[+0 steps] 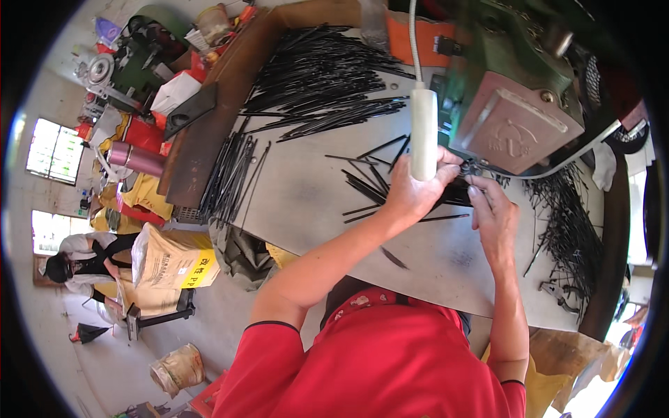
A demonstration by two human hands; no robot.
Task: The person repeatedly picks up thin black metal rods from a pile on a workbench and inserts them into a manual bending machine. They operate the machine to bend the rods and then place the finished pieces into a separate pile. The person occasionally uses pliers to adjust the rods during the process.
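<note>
- The pale grey flat tabletop point(296, 184) lies under both hands, with dark smudges; a tall brown border point(202, 129) closes it at 10 o'clock.
- The left hand point(412, 194) is a little toward 1 o'clock from the centre, partly behind a white tube-shaped lamp point(423, 132); its thumb and index finger come close together.
- The right hand point(495, 209), at 3 o'clock, has curved fingers near the left fingertips. What either hand pinches, I cannot tell.
- Some thin black straight rods point(364, 188) lie beside and below the hands; a big pile of rods point(317, 80) is at 12 o'clock, and a tangled black heap point(568, 237) at 3 o'clock.
- A green machine point(502, 35) with a dull pink square plate point(516, 132) stands at 2 o'clock; the plate carries raised marks.
- In the room, at 9 o'clock, another person point(87, 261) bends near a bright window point(52, 151).
- Between 8 and 9 o'clock, a tan sack point(167, 258) has a yellow band with large dark printed characters.
</note>
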